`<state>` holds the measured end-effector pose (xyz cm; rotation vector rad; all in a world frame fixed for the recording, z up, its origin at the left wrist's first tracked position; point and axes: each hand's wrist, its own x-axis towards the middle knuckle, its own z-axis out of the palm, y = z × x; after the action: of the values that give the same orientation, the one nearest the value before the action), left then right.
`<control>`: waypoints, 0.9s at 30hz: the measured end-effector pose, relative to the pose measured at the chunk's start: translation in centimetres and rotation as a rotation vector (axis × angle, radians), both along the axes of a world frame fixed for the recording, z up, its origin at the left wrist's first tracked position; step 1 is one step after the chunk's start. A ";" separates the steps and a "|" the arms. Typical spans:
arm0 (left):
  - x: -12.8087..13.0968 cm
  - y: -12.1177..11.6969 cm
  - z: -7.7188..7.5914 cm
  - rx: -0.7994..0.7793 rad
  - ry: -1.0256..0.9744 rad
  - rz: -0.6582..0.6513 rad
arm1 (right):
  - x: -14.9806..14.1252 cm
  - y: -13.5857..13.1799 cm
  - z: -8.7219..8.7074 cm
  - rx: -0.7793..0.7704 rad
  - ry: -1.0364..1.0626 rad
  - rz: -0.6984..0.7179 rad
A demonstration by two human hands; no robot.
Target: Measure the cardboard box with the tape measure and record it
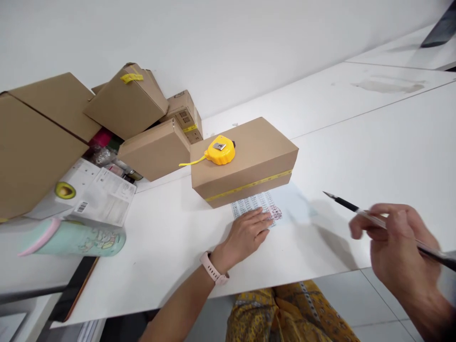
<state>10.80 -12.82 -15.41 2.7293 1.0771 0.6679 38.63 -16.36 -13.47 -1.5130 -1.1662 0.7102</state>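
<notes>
My left hand (249, 232) lies flat with its fingers stretched over a printed sheet of paper (249, 203), which bears rows of characters and a reddish round mark. Part of the sheet is hidden by a brown cardboard box (245, 159) with yellow tape along its side. On top of that box rests a yellow tape measure (221, 150), its end pulled out a little to the left. Off to the right, my right hand (402, 242) is closed around a pen (347, 204) with a black grip, held above the table with the tip pointing left.
Several cardboard boxes (128, 102) are stacked at the back left against the wall. A white carton (103, 190) with an avocado picture stands before them, beside a mint green tumbler (81, 237) with a pink rim. The white table's front edge runs close to my lap.
</notes>
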 end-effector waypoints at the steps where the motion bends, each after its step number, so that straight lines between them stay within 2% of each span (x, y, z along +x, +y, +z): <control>1: 0.0 0.1 -0.4 -0.006 0.005 0.003 | -0.7 0.5 0.0 0.008 0.154 0.040; 2: 0.0 0.3 -0.6 -0.001 0.010 0.000 | -1.5 1.0 0.1 -0.003 0.289 0.098; 4: 0.0 0.6 -0.6 0.024 0.028 -0.005 | -3.1 1.9 0.1 -0.103 0.414 0.254; 6: 0.2 0.7 -0.5 0.040 0.054 -0.001 | -4.2 2.6 0.0 -0.224 0.412 0.348; 9: 0.4 0.5 -0.5 0.040 0.074 0.011 | -5.1 3.3 -0.3 -0.300 0.296 0.354; 15: 0.5 0.3 -1.0 0.016 0.058 0.022 | -6.0 4.2 -1.5 -0.131 0.035 0.487; 20: 0.5 0.3 -1.0 0.022 0.013 0.023 | -6.2 4.4 -2.6 -0.131 -0.128 0.458; 27: 0.6 0.2 -1.0 0.019 -0.028 0.033 | -6.2 4.4 -2.5 -0.113 -0.208 0.476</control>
<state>11.38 -12.64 -16.38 2.7153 1.1176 0.7222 32.41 -11.97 -15.93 -1.4375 -1.6995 0.9631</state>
